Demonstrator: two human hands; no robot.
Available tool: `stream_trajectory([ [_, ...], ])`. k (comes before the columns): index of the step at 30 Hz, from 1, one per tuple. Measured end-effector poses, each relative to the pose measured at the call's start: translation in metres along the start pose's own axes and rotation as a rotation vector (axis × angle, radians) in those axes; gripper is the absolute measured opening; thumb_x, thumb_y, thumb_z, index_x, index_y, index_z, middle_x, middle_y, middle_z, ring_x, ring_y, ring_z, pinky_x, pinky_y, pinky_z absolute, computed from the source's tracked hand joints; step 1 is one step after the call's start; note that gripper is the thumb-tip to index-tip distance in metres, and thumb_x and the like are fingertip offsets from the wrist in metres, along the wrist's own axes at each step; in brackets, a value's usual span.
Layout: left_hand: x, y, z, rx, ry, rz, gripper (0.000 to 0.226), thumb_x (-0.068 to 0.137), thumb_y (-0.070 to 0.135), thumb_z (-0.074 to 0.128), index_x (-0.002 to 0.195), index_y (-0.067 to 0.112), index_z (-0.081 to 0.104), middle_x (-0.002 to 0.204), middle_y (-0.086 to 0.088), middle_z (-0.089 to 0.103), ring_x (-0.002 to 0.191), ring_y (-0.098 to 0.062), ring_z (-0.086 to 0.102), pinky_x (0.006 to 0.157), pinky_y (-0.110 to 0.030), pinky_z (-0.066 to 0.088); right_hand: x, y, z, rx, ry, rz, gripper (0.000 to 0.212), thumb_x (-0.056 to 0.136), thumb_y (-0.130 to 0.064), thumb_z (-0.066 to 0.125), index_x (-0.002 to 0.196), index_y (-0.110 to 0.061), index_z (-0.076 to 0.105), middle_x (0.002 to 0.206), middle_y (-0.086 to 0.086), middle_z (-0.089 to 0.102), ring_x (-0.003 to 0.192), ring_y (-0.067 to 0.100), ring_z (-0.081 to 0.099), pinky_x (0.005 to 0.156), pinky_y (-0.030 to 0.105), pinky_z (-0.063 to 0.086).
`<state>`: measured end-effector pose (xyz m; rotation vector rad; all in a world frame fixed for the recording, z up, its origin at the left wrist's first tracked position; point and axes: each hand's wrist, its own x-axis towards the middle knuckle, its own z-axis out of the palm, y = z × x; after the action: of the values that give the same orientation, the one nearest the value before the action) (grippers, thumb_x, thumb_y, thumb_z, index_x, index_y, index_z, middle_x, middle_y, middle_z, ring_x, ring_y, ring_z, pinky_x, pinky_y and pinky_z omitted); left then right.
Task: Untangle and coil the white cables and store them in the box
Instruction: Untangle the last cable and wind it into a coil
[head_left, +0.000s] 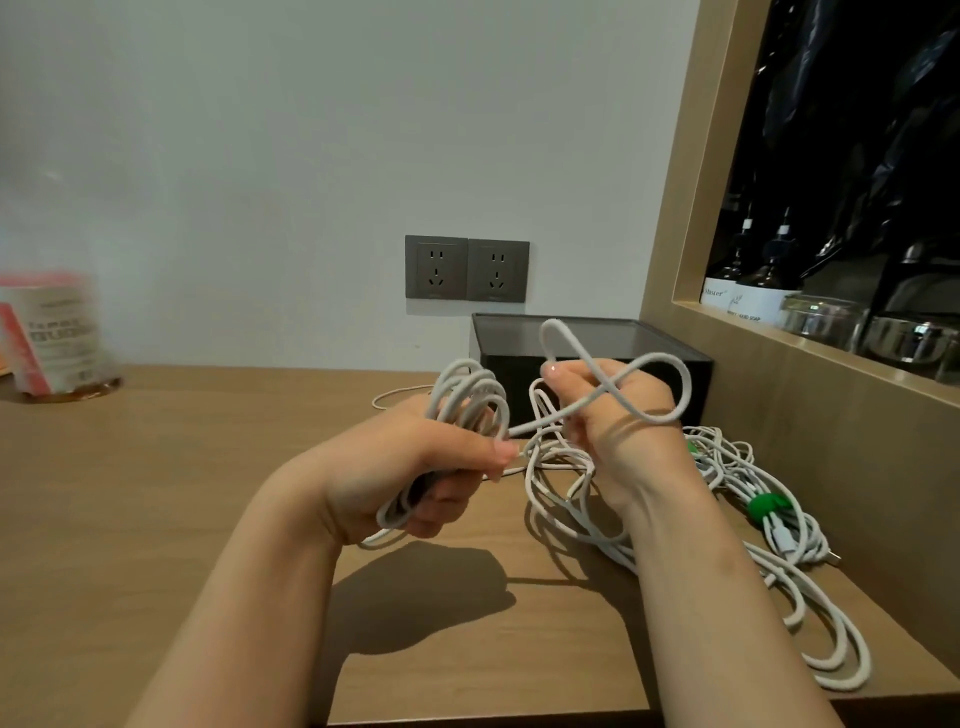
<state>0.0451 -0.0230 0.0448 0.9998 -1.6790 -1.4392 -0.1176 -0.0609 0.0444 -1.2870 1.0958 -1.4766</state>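
- Head view. Left hand (431, 483) is raised over the desk (182, 493), fingers (498, 452) curled tight round a bundle of white loops (470, 400). This looks like the coiled part, clamped so the turns do not spring apart.
- Right hand (618, 415) is just beside it, its fingers (553, 371) pinching the free run of the same cable. A figure-eight loop (660, 384) stands up over the hand, likely the next turn to lay on the bundle.
- One strand bridges the two hands, and slack drops to the desk beneath.
- The other white cables (753, 525) lie in a loose tangle at the right, near the wooden side panel. Some carry green ties (766, 506).
- Dark box (597, 338) is at the back by the wall, behind the hands and below the twin sockets (467, 268). No cable shows in it, and I cannot tell whether its top is lidded or open.
- Judgement: coiling is midway and storing has not begun.
- There is a blurred canister (52, 332) at far left, and bottles (753, 291) in the niche at right.
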Motion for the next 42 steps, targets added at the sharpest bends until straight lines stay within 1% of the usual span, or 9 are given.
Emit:
stream_trajectory([
  [6,0.007,-0.011,-0.011,0.151,0.399,-0.144,0.027,0.088,0.015,0.061,0.063,0.01,0.051,0.043,0.0,0.036,0.036,-0.012,0.031,0.038,-0.018,0.026,0.005,-0.004,-0.023,0.372,-0.008,0.034,0.006,0.081,-0.009,0.063,0.075,-0.01,0.063,0.053,-0.002,0.051,0.05,0.007,0.047,0.051,0.018,0.048],
  [11,0.023,-0.023,-0.018,-0.34,0.798,-0.026,0.033,0.094,0.026,0.056,0.064,0.015,0.046,0.039,0.004,0.04,0.032,-0.009,0.037,0.032,-0.017,0.03,0.003,-0.007,-0.026,0.361,-0.087,0.012,0.018,0.087,0.003,0.054,0.072,-0.008,0.056,0.049,0.0,0.051,0.048,0.01,0.051,0.082,0.036,0.053],
  [15,0.028,-0.018,-0.01,-0.612,0.815,0.05,0.036,0.095,0.032,0.053,0.063,0.016,0.046,0.041,0.004,0.041,0.034,-0.008,0.037,0.033,-0.017,0.032,-0.007,-0.007,-0.021,0.12,-0.437,0.062,0.024,0.09,-0.007,0.038,0.075,-0.005,0.056,0.08,0.016,0.069,0.079,0.024,0.064,0.084,0.039,0.047],
  [18,0.028,-0.011,-0.004,-0.715,0.72,0.097,0.037,0.095,0.033,0.052,0.062,0.016,0.045,0.043,0.004,0.04,0.034,-0.008,0.037,0.032,-0.016,0.031,-0.007,-0.004,-0.016,-0.329,-0.521,0.03,0.013,0.088,-0.01,0.057,0.077,-0.008,0.063,0.094,0.012,0.072,0.074,0.016,0.058,0.065,0.027,0.044],
  [21,0.026,-0.005,0.0,-0.793,0.575,0.137,0.038,0.094,0.032,0.05,0.061,0.015,0.044,0.042,0.003,0.038,0.033,-0.007,0.036,0.032,-0.014,0.031,-0.008,0.004,-0.01,-0.597,-0.592,0.045,0.004,0.084,-0.018,0.067,0.087,-0.02,0.068,0.086,0.005,0.072,0.067,0.009,0.061,0.057,0.019,0.048],
  [25,0.02,0.003,0.005,-0.793,0.408,0.175,0.036,0.089,0.032,0.05,0.058,0.014,0.045,0.042,0.003,0.036,0.031,-0.007,0.035,0.031,-0.013,0.031,-0.006,0.018,0.002,-0.697,-0.372,-0.016,0.008,0.086,-0.02,0.067,0.082,-0.027,0.065,0.079,0.0,0.066,0.067,0.007,0.059,0.057,0.019,0.047],
  [33,0.005,0.008,-0.009,-0.851,0.338,0.243,0.032,0.077,0.032,0.054,0.051,0.014,0.049,0.042,0.005,0.035,0.031,-0.005,0.035,0.03,-0.012,0.03,0.012,0.021,-0.013,-0.178,0.414,-0.203,0.026,0.088,-0.006,0.061,0.074,-0.028,0.06,0.077,-0.004,0.065,0.073,0.009,0.066,0.067,0.025,0.053],
  [36,0.006,0.006,-0.013,-0.805,0.428,0.216,0.031,0.081,0.033,0.055,0.056,0.016,0.047,0.043,0.005,0.036,0.033,-0.006,0.036,0.032,-0.012,0.033,0.015,0.026,-0.021,-0.26,0.422,-0.168,0.026,0.09,-0.007,0.058,0.076,-0.029,0.06,0.081,-0.004,0.064,0.079,0.012,0.067,0.066,0.025,0.051],
  [42,0.012,-0.002,-0.005,-0.33,0.608,0.132,0.035,0.093,0.03,0.055,0.063,0.012,0.049,0.049,-0.002,0.045,0.041,-0.012,0.046,0.038,-0.021,0.042,0.008,0.015,-0.018,-0.718,0.332,-0.182,0.01,0.09,-0.029,0.058,0.1,-0.027,0.056,0.103,-0.002,0.04,0.072,0.01,0.046,0.054,0.025,0.033],
])
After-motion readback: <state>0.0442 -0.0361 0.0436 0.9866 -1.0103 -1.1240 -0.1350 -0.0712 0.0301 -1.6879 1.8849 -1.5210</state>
